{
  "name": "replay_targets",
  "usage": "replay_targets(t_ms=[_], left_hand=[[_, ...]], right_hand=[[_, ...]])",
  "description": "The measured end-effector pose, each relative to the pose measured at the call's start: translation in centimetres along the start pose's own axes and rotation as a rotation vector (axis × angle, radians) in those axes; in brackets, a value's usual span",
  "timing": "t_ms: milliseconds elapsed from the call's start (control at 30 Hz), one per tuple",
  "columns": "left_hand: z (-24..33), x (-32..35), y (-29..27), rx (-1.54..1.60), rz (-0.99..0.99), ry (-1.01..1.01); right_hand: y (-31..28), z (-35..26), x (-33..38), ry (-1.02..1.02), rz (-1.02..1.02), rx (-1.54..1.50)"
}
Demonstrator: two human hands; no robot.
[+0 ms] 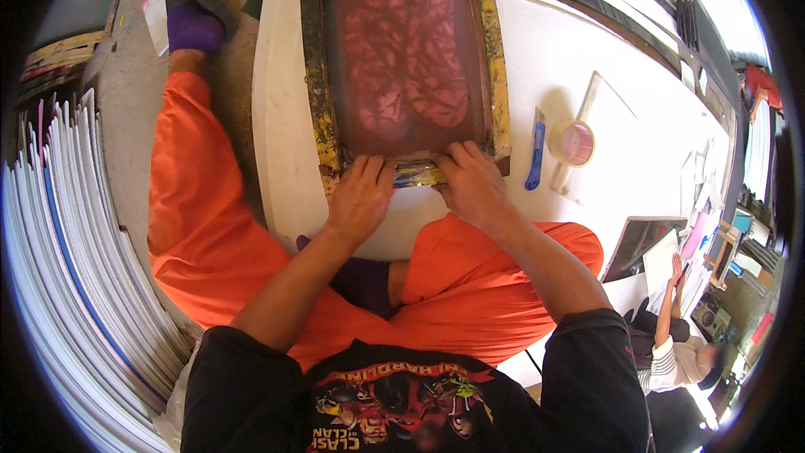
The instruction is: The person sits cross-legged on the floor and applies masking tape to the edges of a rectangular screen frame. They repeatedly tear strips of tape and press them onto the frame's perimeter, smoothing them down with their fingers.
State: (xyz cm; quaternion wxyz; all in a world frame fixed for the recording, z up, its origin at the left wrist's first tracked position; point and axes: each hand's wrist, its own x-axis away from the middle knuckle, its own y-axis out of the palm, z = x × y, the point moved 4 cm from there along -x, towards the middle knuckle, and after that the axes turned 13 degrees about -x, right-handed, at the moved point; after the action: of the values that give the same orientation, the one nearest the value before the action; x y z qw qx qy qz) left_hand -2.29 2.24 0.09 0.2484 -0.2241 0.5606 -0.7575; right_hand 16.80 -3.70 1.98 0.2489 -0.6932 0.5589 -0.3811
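A screen printing frame (491,59) lies in front of me, its wooden rails smeared with yellow and black paint. Its dark reddish mesh (402,63) carries two pale pink rounded shapes. My left hand (362,193) is closed on the near rail, left of its middle, with fingers bent over the edge. On the same rail, a little to the right, my right hand (472,184) grips with fingers curled and pressed down. A shiny, paint-streaked strip (419,174) shows on the rail between both hands. The undersides of my fingers are hidden.
Right of the frame, a blue utility knife (535,151) and a roll of tape (573,143) lie on the white board (604,210). Many sheets stand stacked (75,260) at the left. Another person (681,356) sits at the far right, hands raised by a panel.
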Motion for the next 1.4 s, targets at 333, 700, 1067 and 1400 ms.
replay_targets(t_ms=[333,700,1067,1400], left_hand=[[-0.4,-1.2,-0.7,0.042,-0.185,-0.076],[0.5,-1.3,-1.9,-0.051,-0.017,-0.006],[-1.3,-0.2,-1.1,-0.086,-0.238,-0.023],[-2.0,0.9,-1.8,-0.353,-0.001,0.239]], right_hand=[[-0.5,-0.1,-0.8,0.090,-0.039,-0.055],[0.6,-2.2,-1.6,-0.026,-0.008,-0.025],[0.2,-2.1,-1.7,0.074,-0.068,0.051],[0.6,-2.1,-0.9,0.011,-0.016,0.128]])
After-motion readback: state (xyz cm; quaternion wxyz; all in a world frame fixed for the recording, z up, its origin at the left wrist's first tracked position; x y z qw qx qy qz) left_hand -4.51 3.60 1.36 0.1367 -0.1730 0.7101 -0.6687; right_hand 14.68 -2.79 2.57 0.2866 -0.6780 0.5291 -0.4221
